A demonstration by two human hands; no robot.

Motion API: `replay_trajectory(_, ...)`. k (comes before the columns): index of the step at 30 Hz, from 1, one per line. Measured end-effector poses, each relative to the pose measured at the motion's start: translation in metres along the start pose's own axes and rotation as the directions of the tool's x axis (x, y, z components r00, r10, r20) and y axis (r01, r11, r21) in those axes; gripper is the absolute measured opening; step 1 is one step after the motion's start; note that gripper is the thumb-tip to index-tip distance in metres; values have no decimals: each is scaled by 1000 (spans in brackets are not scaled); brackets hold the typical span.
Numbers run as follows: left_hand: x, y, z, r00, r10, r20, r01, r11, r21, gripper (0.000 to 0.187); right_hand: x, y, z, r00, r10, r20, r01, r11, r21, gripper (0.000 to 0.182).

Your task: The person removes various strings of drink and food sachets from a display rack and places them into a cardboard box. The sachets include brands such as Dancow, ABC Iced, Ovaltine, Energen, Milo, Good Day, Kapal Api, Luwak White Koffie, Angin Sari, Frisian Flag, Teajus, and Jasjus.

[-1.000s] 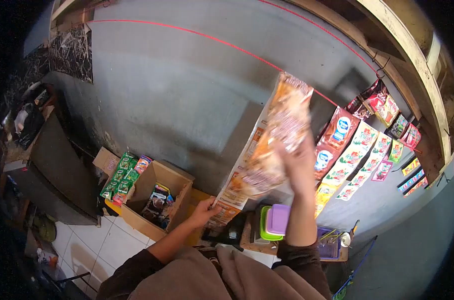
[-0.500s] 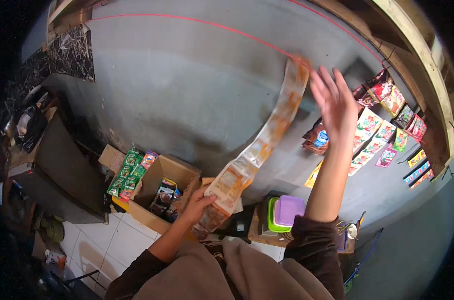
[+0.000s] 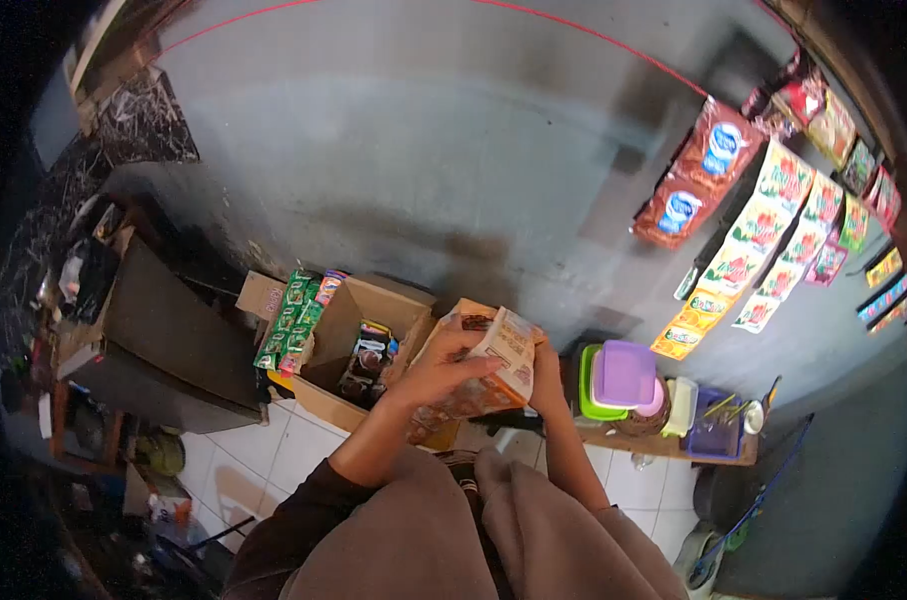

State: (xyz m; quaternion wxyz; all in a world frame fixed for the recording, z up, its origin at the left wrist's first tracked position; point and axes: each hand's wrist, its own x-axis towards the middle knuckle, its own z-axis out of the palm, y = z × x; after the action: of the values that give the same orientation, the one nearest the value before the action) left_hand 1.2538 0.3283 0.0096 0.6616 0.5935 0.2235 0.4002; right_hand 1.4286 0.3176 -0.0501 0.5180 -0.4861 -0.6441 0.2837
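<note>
A strip of orange and white sachets [image 3: 514, 350] is bunched up in front of my body, folded into a thick bundle. My left hand [image 3: 442, 368] is closed around its left side, the thumb lying across the front. On the other side my right hand [image 3: 547, 378] grips the bundle's edge; its fingers are partly hidden behind the sachets. The lower part of the strip hangs below my left hand. Just left of the bundle stands an open cardboard box [image 3: 329, 400] with dark sachet packs [image 3: 369, 358] inside and green sachet strips [image 3: 292, 320] over its left edge.
A red string [image 3: 594, 40] runs along the grey wall. Brown sachets [image 3: 699, 175] and white sachet strips [image 3: 759, 225] hang at the right. Below them, a low table holds a purple container [image 3: 629, 372] and a blue basket [image 3: 714, 425]. A dark cabinet [image 3: 174, 335] stands left.
The long sachet strip, stretched from the red string down to my left hand, is now folded between both hands. My right hand has come down from the string, and the view has shifted.
</note>
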Motion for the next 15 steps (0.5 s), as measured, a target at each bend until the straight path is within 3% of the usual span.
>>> replay_trajectory(1,-2,1,-3,999,39,18,-41,990,136,19,-2,-1,3,997,75,23,-76,996,44,37)
replay_trajectory(2,-5,4,-7,996,77,43,-86,959,269,18,-5,1,6,998,58,-4,-57,988,142,34)
replay_trajectory(3,-11,8,-9,997,56,50,-68,958,279,18,-5,3,4,997,71,-15,-68,985,159,34)
replay_trajectory(5,-22,19,-10,999,-45,29,36,966,257,14,-2,7,-11,989,-73,126,103,962,-253,36)
replay_trajectory(6,-26,21,-10,995,-93,-40,100,966,238,12,-3,5,-11,989,100,109,-70,966,-248,35)
replay_trajectory(7,-30,21,-11,993,-112,-29,115,961,251,12,-2,1,-10,990,109,92,-85,969,-232,35)
replay_trajectory(9,-35,19,-12,999,49,-21,-33,883,468,16,1,-4,-8,947,313,65,-301,942,-147,28)
replay_trajectory(10,-35,17,-11,994,110,-1,-95,863,496,16,0,-4,-4,977,202,73,-198,979,-55,26)
replay_trajectory(11,-35,18,-12,994,105,10,-96,861,499,16,1,-4,-4,977,205,62,-202,978,-51,26)
replay_trajectory(13,-37,21,-13,997,74,7,-69,880,469,14,4,-6,-4,931,288,223,-325,933,152,27)
replay_trajectory(14,-37,23,-12,997,75,1,-67,880,470,14,7,-5,-4,930,286,229,-324,934,152,27)
replay_trajectory(15,-35,27,-11,993,119,-5,-99,842,531,16,11,-4,-4,963,263,56,-269,954,130,25)
